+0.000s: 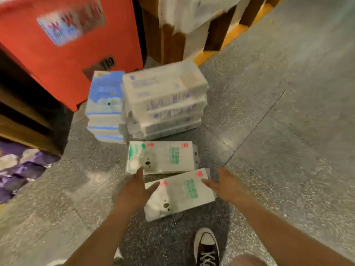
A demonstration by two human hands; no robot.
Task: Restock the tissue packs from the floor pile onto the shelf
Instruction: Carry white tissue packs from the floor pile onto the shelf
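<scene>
Head view: reaching for the near pack (180, 194)
Left hand (134, 187) and right hand (224, 183), spread open and empty, flank its ends, likely to lift it squarely

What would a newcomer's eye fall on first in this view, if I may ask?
The big red panel at upper left catches the eye first, with two stacks before it on the grey floor: a blue tissue stack and a white tissue stack beside it. Nearer, the person's open left grip and right grip reach to either side of a green-printed tissue pack lying askew on the floor.
</scene>
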